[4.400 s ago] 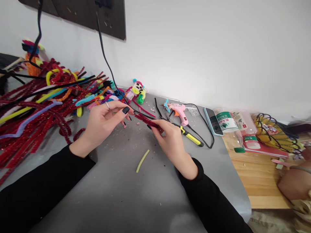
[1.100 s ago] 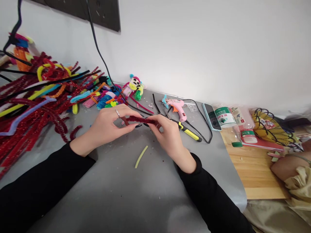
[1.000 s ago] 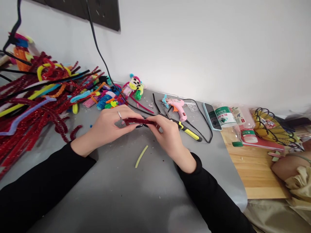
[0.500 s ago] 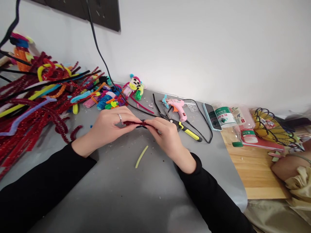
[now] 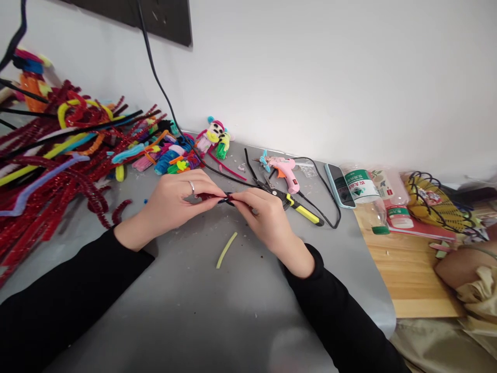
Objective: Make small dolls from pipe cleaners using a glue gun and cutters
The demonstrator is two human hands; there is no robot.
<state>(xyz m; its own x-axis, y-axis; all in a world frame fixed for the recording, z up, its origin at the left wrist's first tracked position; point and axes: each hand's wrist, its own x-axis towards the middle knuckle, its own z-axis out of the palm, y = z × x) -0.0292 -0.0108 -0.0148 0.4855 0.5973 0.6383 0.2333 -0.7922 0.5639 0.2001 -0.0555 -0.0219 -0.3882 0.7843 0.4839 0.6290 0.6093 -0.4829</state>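
Between my fingertips, above the middle of the grey table, is a short piece of dark red tinsel pipe cleaner point(image 5: 205, 196), mostly covered by my fingers. My left hand point(image 5: 180, 199) pinches it from the left, thumb below and fingers above. My right hand point(image 5: 262, 210) pinches its other end, and the two sets of fingertips nearly meet. How the piece is folded inside my grip is hidden. A short pale yellow-green pipe cleaner point(image 5: 226, 250) lies on the table just below my hands.
A large heap of pipe cleaners point(image 5: 58, 166) spreads on the left. Small pipe-cleaner dolls point(image 5: 213, 135) lean by the wall. A pink glue gun point(image 5: 286, 173), yellow-black pliers point(image 5: 301, 210), a phone point(image 5: 339, 186) and plastic bottles point(image 5: 367, 194) lie right. Another person's arm point(image 5: 464, 269) shows far right.
Earlier my hands were farther apart with a longer stretch of the red piece showing. They have closed together over it, the left hand swinging down and right, and now little of it shows.
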